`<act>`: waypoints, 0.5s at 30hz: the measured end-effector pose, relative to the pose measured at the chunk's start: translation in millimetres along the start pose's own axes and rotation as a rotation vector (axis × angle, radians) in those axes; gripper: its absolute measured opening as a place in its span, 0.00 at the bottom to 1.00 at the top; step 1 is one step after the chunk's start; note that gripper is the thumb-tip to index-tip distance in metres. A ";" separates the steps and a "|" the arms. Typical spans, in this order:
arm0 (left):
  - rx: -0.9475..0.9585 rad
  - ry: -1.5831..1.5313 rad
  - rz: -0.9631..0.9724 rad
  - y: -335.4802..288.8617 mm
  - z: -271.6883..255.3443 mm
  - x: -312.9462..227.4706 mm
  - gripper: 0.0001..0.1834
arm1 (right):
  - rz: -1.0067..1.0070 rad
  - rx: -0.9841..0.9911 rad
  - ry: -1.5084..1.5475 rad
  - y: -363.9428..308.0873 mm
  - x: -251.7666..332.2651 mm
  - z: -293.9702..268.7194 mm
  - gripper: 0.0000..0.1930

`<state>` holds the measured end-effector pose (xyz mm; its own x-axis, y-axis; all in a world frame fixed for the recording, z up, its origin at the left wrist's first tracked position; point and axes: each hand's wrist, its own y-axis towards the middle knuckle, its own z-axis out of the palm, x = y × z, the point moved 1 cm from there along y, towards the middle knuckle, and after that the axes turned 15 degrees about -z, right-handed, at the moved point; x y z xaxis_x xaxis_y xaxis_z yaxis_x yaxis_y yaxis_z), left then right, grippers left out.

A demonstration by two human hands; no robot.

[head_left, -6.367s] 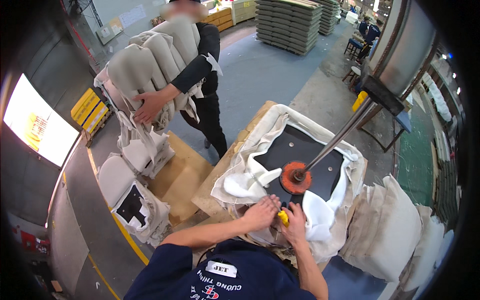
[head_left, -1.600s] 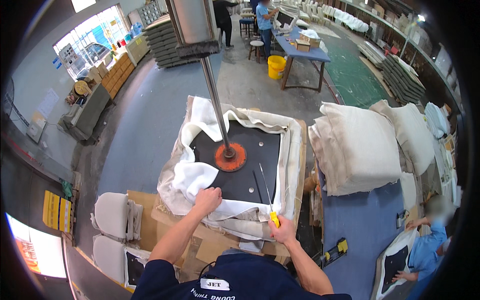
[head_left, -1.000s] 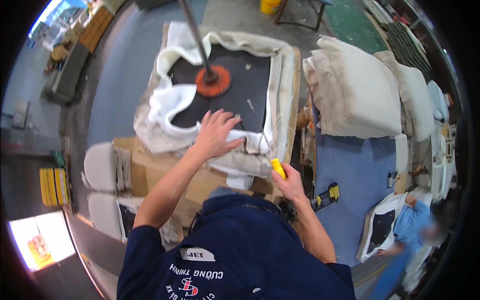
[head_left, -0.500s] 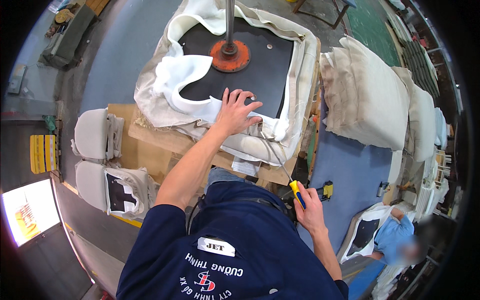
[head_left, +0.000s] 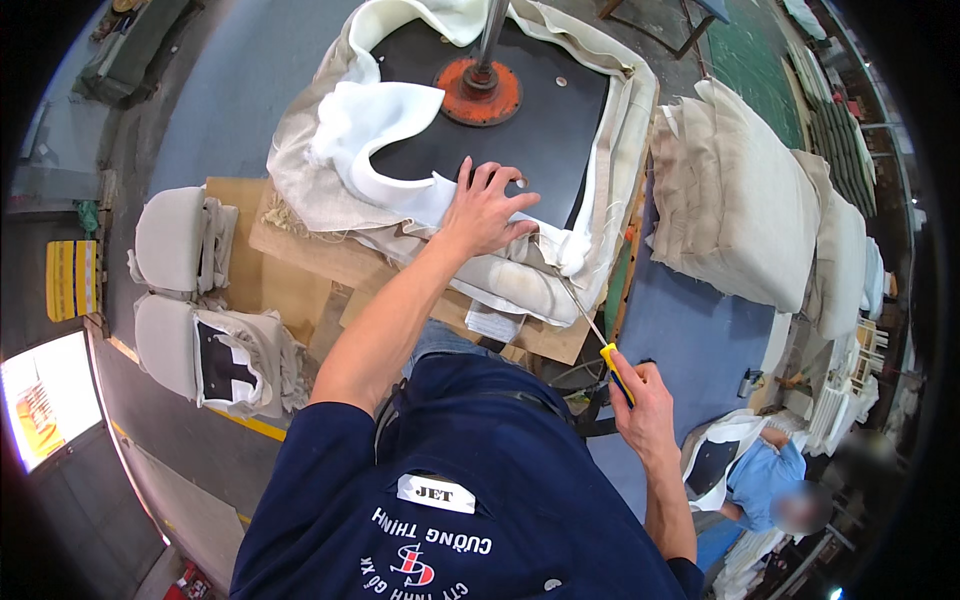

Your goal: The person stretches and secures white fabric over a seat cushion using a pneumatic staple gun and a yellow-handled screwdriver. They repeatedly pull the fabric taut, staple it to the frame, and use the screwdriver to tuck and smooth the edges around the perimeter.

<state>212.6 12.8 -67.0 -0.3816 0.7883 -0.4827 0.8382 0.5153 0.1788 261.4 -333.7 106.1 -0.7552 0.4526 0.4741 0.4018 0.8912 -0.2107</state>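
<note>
A cushion (head_left: 300, 205) in beige fabric lies underside up, its black panel (head_left: 545, 130) framed by white padding (head_left: 385, 110). My left hand (head_left: 490, 212) rests with fingers spread on the panel and the padding along the near edge. In my right hand (head_left: 646, 405) is a screwdriver (head_left: 612, 358) with a yellow and blue handle and a long thin shaft. Its shaft runs up to the cushion's near right corner, where fabric and padding hide the exact tip. A round orange disc (head_left: 478, 92) on a metal rod presses on the panel.
A board (head_left: 330, 250) lies under the cushion. Beige cushions (head_left: 740, 200) are stacked on the blue surface to the right. More padded pieces (head_left: 170, 240) stand at left. A co-worker in blue (head_left: 765, 475) is at lower right with another padded piece.
The screwdriver has swung, its shaft now reaching the cushion's corner more directly. My right hand has shifted slightly right. My left hand stays on the panel's near edge while the whole view has shifted.
</note>
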 end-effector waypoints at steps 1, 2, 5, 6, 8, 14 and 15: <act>0.001 0.001 -0.005 -0.7 0.2 0.4 0.24 | -0.019 0.013 -0.028 2.3 0.4 -1.8 0.28; -0.002 -0.004 -0.004 -0.6 0.0 0.4 0.24 | -0.035 0.025 -0.059 3.7 2.0 -3.9 0.27; -0.010 -0.014 -0.004 0.5 -0.3 -0.3 0.24 | 0.024 0.043 -0.076 6.4 0.2 -10.1 0.27; -0.012 -0.016 -0.005 0.9 -0.1 -1.2 0.24 | -0.008 0.046 -0.105 6.8 0.9 -11.3 0.26; -0.018 -0.017 -0.006 0.9 0.6 -1.1 0.24 | -0.073 0.050 -0.160 7.5 1.2 -12.6 0.25; -0.029 -0.012 -0.004 1.1 1.1 0.8 0.24 | -0.098 0.053 -0.233 21.0 13.6 -31.9 0.24; -0.028 -0.016 -0.003 2.1 1.5 0.9 0.24 | -0.091 0.054 -0.239 21.4 13.2 -32.9 0.23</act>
<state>214.7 14.1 -68.3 -0.3776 0.7817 -0.4964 0.8260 0.5267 0.2011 277.1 -309.7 136.0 -0.8903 0.3597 0.2793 0.3035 0.9259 -0.2250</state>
